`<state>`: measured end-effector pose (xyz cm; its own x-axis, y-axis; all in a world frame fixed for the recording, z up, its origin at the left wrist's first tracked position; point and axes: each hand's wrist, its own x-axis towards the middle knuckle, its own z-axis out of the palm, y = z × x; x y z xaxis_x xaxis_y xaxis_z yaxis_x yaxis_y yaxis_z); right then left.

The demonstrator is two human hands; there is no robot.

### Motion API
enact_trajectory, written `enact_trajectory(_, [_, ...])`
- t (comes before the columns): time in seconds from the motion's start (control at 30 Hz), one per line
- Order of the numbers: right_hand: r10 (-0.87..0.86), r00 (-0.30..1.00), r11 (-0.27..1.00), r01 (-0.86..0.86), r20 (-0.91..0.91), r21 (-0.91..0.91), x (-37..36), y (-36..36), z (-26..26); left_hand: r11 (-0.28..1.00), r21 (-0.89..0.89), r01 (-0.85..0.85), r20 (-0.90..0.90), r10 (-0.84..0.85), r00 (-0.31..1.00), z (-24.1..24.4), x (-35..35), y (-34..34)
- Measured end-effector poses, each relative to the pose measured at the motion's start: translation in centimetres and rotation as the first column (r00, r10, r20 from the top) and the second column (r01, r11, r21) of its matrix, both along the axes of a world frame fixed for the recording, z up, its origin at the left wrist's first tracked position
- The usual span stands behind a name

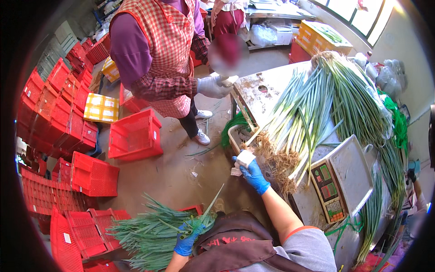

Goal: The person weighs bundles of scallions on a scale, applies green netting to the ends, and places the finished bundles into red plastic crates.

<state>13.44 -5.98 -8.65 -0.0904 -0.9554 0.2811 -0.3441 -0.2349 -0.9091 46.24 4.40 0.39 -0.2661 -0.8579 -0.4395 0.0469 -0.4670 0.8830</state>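
Note:
My right hand [254, 173], in a blue glove, grips a small white block-like item [245, 158] with a paper slip hanging below it, just left of the scallion roots. My left hand [189, 238], also blue-gloved, is at bundled green scallion tops [153, 234] over a red crate, with cut hollow ends showing by the fingers. A large pile of scallions [299, 122] with brown roots lies on the table [253, 81]. A digital scale [343, 180] with a metal pan stands to the right of that pile.
A co-worker in a checked apron [170, 44] stands across, a gloved hand [212, 86] at the table corner. Red plastic crates [136, 136] fill the left side. A white basket [234, 136] sits beside the table. More scallions [370, 207] lie beyond the scale.

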Motion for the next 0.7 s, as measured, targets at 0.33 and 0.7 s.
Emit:
enact_trajectory(0.33, [-0.183, 0.842, 0.885, 0.365, -0.507, 0.287, 1.6, 2.4, -6.3, 0.992, 0.103, -0.071, 0.047, 0.066, 0.997, -4.3, 2.1, -1.6])
enact_trajectory(0.7, [-0.904, 0.12, 0.414, 0.493, 0.411, 0.766, -4.9, 8.1, -22.3, 0.204, 0.979, -0.015, -0.152, 0.776, 0.612, -18.4, 2.0, -1.5])
